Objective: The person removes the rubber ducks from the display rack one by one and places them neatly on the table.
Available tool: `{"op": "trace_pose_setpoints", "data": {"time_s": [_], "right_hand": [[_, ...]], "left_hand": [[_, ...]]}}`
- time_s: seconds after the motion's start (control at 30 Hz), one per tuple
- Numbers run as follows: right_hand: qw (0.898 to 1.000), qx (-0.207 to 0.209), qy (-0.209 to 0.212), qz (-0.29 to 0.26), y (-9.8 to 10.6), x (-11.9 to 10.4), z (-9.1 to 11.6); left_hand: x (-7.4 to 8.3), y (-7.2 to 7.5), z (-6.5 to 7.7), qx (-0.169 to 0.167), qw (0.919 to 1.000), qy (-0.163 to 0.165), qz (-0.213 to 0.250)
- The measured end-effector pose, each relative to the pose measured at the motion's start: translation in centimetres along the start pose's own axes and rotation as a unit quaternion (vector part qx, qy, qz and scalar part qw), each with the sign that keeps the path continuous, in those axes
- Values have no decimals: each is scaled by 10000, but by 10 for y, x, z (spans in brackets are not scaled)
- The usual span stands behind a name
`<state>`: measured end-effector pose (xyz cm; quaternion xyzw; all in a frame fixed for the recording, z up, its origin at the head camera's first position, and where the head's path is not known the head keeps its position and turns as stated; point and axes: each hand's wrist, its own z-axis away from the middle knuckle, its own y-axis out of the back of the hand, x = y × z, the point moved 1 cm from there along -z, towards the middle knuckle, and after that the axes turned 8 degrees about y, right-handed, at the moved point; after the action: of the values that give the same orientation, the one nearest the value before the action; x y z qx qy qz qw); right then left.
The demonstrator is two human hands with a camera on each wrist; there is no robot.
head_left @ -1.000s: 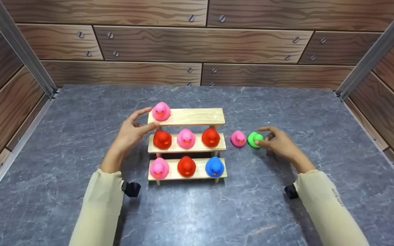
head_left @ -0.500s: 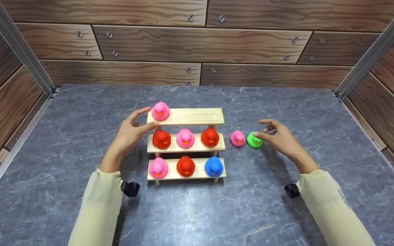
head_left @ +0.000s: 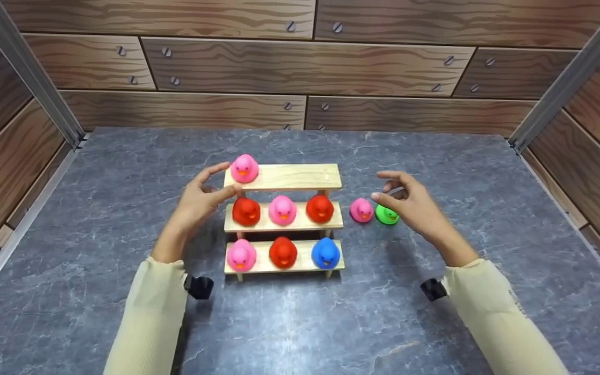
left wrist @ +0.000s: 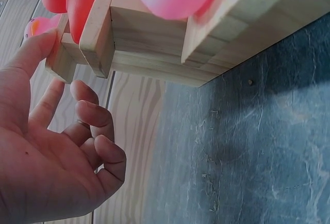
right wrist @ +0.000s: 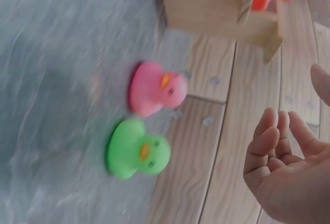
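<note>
The worktop (head_left: 284, 328) bears a rack (head_left: 295, 177) of seven ducks (head_left: 282, 211). Left grip (head_left: 201, 198) pinches its ten-o'clock end; right grip (head_left: 409, 203) gapes empty.

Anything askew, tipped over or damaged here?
Nothing stands out: the ducks on the wooden rack sit upright, and the pink duck and green duck beside it stand upright on the table. No damage shows.

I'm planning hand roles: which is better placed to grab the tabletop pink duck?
Probably the right hand: empty and near the pink duck. The left hand holds the top shelf's opposite end.
</note>
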<state>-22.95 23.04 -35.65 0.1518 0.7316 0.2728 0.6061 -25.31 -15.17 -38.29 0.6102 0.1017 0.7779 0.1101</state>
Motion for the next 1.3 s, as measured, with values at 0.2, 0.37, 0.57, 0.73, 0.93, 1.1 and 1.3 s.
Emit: {"op": "trace_pose_setpoints", "data": {"time_s": [0.2, 0.37, 0.57, 0.73, 0.93, 1.1, 1.3], "right_hand": [[9995, 73, 317, -15, -14, -23, 0], [9986, -29, 496, -169, -23, -38, 0], [9970, -194, 549, -512, -32, -46, -1], [9950, -210, 668, -717, -38, -52, -2], [9927, -193, 716, -955, -42, -62, -4], [9890, -248, 747, -1252, -51, -72, -8], [9873, -322, 762, -1355, -63, -83, -13]], "left_hand": [[2, -1, 1, -48, 10000, 31, 76], [3, -1, 2, -66, 9999, 15, 119], [2, -1, 2, -46, 9999, -6, 119], [1, -3, 2, -20, 9999, 3, 112], [-2, -5, 0, -42, 9997, -37, 252], [-4, -5, 1, -64, 9993, -7, 366], [-3, -4, 1, -65, 9988, 7, 476]]}}
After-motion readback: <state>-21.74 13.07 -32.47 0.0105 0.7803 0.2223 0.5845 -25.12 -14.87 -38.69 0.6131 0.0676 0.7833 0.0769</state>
